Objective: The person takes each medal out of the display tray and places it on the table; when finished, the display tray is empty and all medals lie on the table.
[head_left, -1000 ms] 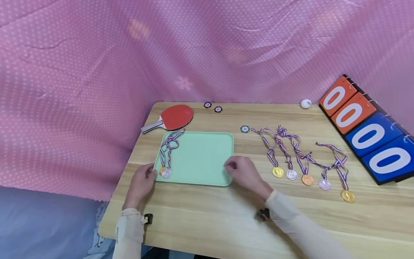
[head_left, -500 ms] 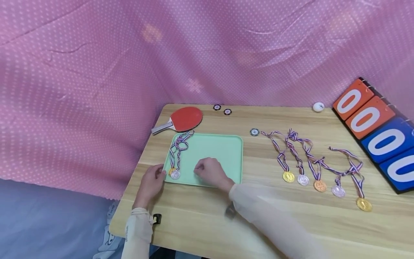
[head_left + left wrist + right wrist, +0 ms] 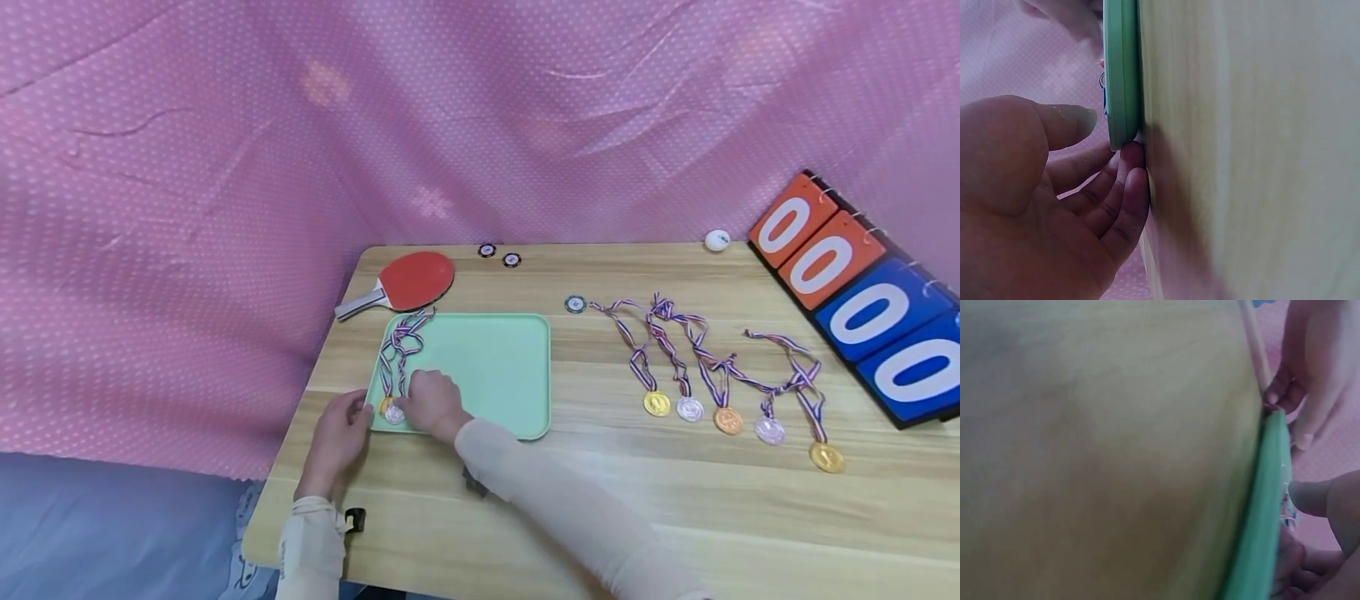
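A green tray (image 3: 487, 358) lies on the table with a gold medal (image 3: 386, 405) and a silver medal (image 3: 394, 413) side by side at its left, their striped ribbons (image 3: 405, 342) stretching to the back rim. My left hand (image 3: 337, 437) rests at the tray's front left corner; in the left wrist view its fingers (image 3: 1132, 187) touch the rim, the thumb apart. Over the tray, my right hand (image 3: 433, 404) reaches left, fingertips right at the silver medal. The right wrist view shows a gap between its thumb (image 3: 1311, 497) and fingers; the tray's edge partly hides them.
Several medals with tangled ribbons, among them a bronze medal (image 3: 728, 420), lie in a slanting row to the right. A red table tennis bat (image 3: 416, 281), poker chips (image 3: 575, 304) and a white ball (image 3: 717, 240) lie farther back. A flip scoreboard (image 3: 855, 292) stands at the right.
My right hand has moved left from the tray's right edge across to the medals on its left side. My left hand has stayed at the corner. The head view has shifted slightly.
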A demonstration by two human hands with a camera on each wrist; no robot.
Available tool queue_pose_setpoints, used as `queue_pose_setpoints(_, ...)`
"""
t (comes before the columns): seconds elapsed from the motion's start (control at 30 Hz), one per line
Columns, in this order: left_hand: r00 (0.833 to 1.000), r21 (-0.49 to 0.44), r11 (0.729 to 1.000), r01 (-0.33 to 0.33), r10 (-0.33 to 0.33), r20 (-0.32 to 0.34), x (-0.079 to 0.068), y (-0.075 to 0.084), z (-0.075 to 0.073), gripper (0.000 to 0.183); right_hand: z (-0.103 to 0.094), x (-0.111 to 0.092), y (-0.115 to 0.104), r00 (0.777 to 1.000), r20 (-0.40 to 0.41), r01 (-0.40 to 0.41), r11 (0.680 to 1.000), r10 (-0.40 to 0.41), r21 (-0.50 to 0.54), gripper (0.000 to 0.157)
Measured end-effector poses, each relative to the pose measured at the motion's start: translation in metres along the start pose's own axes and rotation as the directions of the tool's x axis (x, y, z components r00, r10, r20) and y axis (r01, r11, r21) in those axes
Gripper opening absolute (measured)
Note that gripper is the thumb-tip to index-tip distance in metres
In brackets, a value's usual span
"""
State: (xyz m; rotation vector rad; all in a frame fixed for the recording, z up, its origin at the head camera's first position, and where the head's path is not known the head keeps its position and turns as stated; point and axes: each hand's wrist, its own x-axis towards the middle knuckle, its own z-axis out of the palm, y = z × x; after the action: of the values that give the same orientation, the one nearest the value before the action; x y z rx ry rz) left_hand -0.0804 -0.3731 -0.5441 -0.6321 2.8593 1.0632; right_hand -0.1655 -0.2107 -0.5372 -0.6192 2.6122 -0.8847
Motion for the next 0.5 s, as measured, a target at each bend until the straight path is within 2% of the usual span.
queue_pose_setpoints(0.1, 1.000, 0.006, 1.000, -0.005, 0.005, 0.000, 0.001, -0.001, 0.002, 0.047, 0.007, 0.001, 0.003, 0.997, -0.071, 0.038, 0.998, -0.041, -0.040, 0.027)
queue_pose_setpoints(0.2, 1.000, 0.010, 1.000, -0.016, 0.016, -0.007, 0.000, -0.001, 0.002, 0.046, 0.009, 0.000, 0.007, 0.992, -0.106, 0.066, 0.998, -0.067, -0.009, 0.018)
queue_pose_setpoints(0.3, 1.000, 0.012, 1.000, -0.012, 0.012, -0.010, -0.002, -0.001, 0.001, 0.046, 0.005, -0.002, 0.013, 0.992, -0.110, 0.077, 0.991, -0.065, 0.107, 0.010)
queue_pose_setpoints(0.37, 1.000, 0.010, 1.000, -0.002, 0.002, -0.010, -0.002, 0.000, 0.001, 0.046, 0.001, -0.004, 0.016, 0.993, -0.106, 0.077, 0.975, -0.056, 0.209, 0.008)
queue_pose_setpoints(0.43, 1.000, 0.013, 1.000, 0.002, -0.002, -0.009, -0.002, 0.001, 0.001, 0.046, -0.005, -0.006, 0.020, 0.996, -0.082, 0.055, 0.944, -0.029, 0.326, 0.007)
queue_pose_setpoints(0.5, 1.000, 0.016, 1.000, 0.002, -0.002, -0.007, -0.002, 0.002, 0.002, 0.046, -0.012, -0.008, 0.026, 0.999, -0.036, 0.010, 0.889, 0.007, 0.459, 0.007)
